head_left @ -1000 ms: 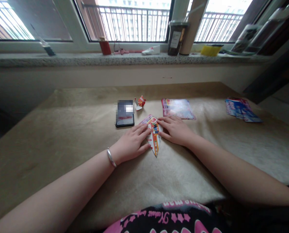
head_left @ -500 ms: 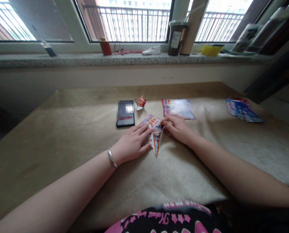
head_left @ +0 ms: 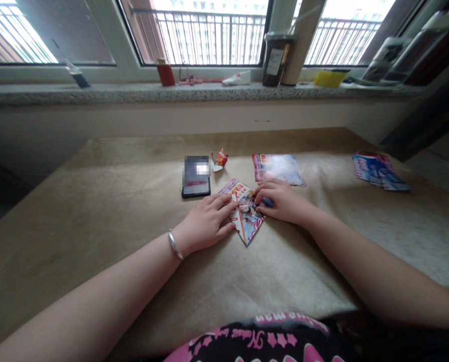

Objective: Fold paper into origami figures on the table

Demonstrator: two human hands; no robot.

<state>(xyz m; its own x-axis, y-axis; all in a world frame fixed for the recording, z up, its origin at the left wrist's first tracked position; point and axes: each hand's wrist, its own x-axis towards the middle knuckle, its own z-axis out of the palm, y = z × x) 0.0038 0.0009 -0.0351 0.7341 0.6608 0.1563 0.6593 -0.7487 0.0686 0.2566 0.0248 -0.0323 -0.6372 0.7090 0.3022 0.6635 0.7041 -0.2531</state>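
A printed flyer (head_left: 247, 223), folded to a point at its near end, lies on the table. My left hand (head_left: 211, 219) rests on the flyer's left part, fingers stretched out and spread. At the right edge, my right hand (head_left: 281, 201) has its fingers curled over the flyer, with the thumb close below them. The paper between that thumb and fingers is partly hidden. Beyond my left hand lies a dark phone (head_left: 196, 176), and beside it a crumpled red and white piece of paper (head_left: 220, 160).
A stack of flyers (head_left: 281, 167) sits just beyond my right hand. More blue leaflets (head_left: 378, 171) lie by the table's right edge. The granite windowsill (head_left: 134, 94) behind the table (head_left: 96, 201) carries a red box (head_left: 165, 74), a dark jar (head_left: 275, 60) and a yellow object (head_left: 330, 78).
My right hand has shifted slightly right. The flyer's right flap, raised and narrow before, now spreads out wider to the right. My left hand has stayed in place.
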